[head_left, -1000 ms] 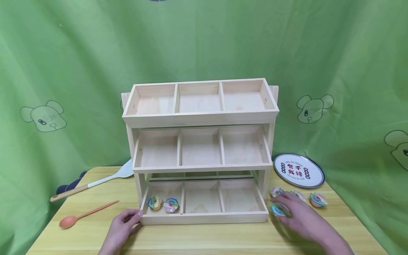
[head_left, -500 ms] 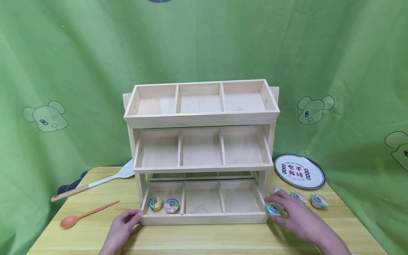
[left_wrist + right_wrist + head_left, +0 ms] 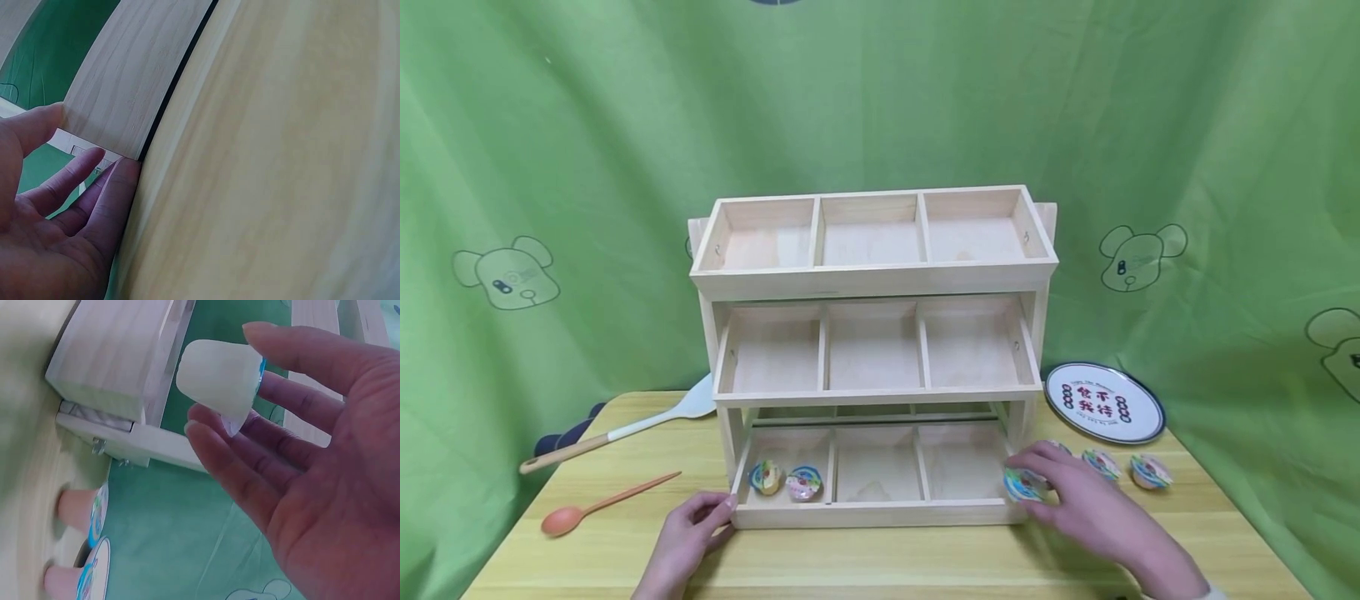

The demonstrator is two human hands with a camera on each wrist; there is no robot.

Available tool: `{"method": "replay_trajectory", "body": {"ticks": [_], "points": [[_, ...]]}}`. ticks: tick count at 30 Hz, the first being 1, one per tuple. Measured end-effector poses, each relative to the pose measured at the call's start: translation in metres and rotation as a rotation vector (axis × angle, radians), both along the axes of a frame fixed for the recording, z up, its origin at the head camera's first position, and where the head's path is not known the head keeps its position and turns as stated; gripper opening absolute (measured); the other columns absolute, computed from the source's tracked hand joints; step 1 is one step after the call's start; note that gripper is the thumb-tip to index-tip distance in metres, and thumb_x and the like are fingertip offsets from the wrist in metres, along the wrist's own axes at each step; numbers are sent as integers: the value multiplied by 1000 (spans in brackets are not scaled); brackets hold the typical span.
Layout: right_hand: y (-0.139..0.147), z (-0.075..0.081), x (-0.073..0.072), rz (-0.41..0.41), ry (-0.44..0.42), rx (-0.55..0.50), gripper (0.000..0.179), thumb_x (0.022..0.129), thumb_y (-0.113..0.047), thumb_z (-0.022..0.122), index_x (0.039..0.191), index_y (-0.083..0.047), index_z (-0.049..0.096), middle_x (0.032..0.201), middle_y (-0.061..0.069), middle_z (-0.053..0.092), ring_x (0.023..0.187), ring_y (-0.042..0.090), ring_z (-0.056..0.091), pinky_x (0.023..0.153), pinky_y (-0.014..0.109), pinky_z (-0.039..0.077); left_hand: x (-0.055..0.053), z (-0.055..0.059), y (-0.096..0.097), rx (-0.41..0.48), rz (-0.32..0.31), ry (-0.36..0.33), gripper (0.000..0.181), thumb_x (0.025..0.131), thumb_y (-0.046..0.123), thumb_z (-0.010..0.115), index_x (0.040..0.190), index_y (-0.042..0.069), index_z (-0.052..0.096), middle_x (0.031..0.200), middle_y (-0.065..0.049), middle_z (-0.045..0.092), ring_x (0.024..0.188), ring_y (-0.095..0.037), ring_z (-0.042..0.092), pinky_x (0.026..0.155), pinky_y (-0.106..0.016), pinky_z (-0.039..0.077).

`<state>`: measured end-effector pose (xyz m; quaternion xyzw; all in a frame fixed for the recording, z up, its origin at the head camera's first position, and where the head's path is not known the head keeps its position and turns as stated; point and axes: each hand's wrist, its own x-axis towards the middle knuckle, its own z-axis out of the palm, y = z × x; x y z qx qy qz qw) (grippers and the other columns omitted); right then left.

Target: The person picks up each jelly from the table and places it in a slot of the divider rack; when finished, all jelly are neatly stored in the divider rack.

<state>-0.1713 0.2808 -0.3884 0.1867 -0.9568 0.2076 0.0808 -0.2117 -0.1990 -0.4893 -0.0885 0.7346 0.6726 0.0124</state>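
In the head view, a three-tier wooden shelf [image 3: 880, 515] stands mid-table with divided trays. My left hand [image 3: 685, 542] rests against the bottom tray's left front corner, thumb [image 3: 44, 125] at the top edge and fingertips at its end. My right hand [image 3: 1082, 508] holds a jelly cup [image 3: 1024, 485] by its rim between thumb and fingers, over the right end of the bottom tray. This cup's pale body [image 3: 219, 375] faces the right wrist camera. Two jelly cups, one yellowish [image 3: 765, 477] and one pinkish [image 3: 805, 483], sit in the bottom left compartment.
Right of the shelf are more jelly cups [image 3: 1150, 472], one partly behind my right hand. A white plate [image 3: 1093, 425] with a blue rim lies behind them. On the left lie a white spatula [image 3: 640, 425] and an orange spoon [image 3: 561, 522]. A green curtain [image 3: 865, 100] hangs behind.
My right hand has carried the jelly cup leftward, from the table right of the shelf to the bottom tray's right end. My left hand has stayed at the corner.
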Motion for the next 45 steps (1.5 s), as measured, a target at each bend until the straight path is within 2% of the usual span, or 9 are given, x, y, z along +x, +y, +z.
{"method": "replay_trajectory", "body": {"ticks": [10,18,25,33,40,45], "points": [[-17,5,-11,14,-47,11,43,83,-27,78,122,-14,65,125,8,60,107,31,59,90,55,53,0,0,0,-5,1,10,36,97,15,65,114,-16,58,108,-18,59,96,-21,61,86,-31,59],[-28,6,-16,52,-90,-37,47,84,-37,76,125,-15,64,123,1,60,96,16,60,82,41,57,0,-1,0,-7,3,14,37,96,16,66,113,-16,58,108,-18,59,96,-21,60,86,-31,59],[-37,6,-23,104,-87,-22,46,85,-35,75,124,-14,65,120,-2,60,95,15,60,80,38,58,0,-1,0,1,8,8,35,96,14,66,113,-15,59,109,-18,59,96,-20,60,86,-31,59],[-48,5,-32,137,-71,-45,45,85,-34,76,124,-14,65,120,2,61,94,15,61,79,35,58,0,-1,0,-10,8,-7,33,96,14,65,114,-13,59,111,-19,58,97,-22,61,87,-31,58],[-56,5,-39,156,-67,-44,44,86,-34,75,124,-16,65,112,-8,60,93,11,58,78,32,56,0,-3,0,-13,-1,-2,36,96,16,65,115,-15,58,109,-18,58,96,-22,61,86,-32,59],[-65,6,-43,167,-88,-56,43,86,-30,76,125,-16,65,110,-9,60,93,11,58,79,32,54,0,-1,0,-17,0,-1,37,96,15,65,115,-16,57,109,-18,58,97,-22,61,87,-32,58]]}}
